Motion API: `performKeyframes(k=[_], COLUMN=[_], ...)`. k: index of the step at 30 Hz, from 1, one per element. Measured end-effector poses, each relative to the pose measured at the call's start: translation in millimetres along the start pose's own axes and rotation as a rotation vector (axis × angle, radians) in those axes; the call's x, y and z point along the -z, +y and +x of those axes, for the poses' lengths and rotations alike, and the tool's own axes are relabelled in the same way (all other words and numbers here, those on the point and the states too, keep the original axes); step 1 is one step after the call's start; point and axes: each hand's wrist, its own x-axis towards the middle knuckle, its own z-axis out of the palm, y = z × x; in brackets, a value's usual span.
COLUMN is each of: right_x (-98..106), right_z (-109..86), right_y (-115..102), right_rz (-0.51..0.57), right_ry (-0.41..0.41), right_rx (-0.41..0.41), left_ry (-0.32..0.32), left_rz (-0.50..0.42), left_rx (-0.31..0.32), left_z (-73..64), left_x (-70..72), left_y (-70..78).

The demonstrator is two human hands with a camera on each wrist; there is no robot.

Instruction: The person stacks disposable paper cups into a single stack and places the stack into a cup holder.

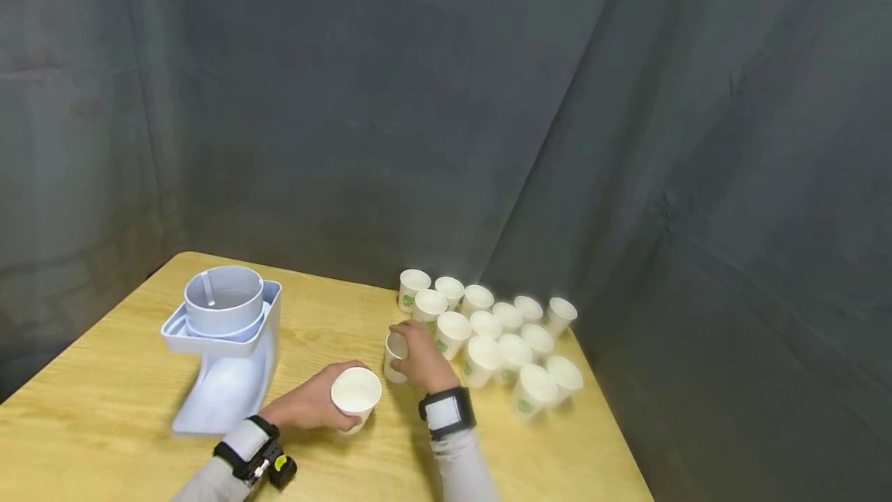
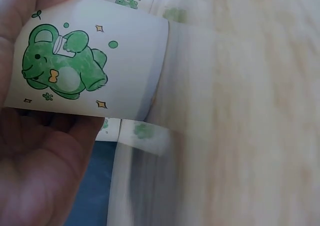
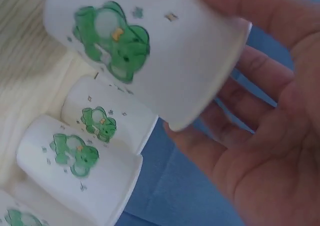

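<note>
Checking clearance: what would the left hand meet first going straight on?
Likely the far cup in the right hand, beyond the near cup in the left hand; depth between them unclear.

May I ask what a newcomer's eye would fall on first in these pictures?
Probably the crowd of white cups on the right of the wooden table. Next, mid-table, the left hand grips one cup and the right hand another, while a pale stand topped by a round container sits to their left. In the left wrist view, a green cartoon animal stands out on the held cup.
</note>
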Motion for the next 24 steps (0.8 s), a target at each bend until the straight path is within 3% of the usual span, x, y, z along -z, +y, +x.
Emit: performKeyframes(k=[15,24], right_x=[14,53], right_z=[-7.4,-21.1], right_y=[-6,-30], right_rz=[0.077,0.140], right_ry=[0.001,0.208], right_rx=[-0.008,0.087], left_ry=[-0.013,-0.015], left_rz=[0.020,0.015], left_rx=[0.016,0.002], left_z=[2.5,2.8], left_x=[4.0,4.0], left_y=[1.7,-0.4])
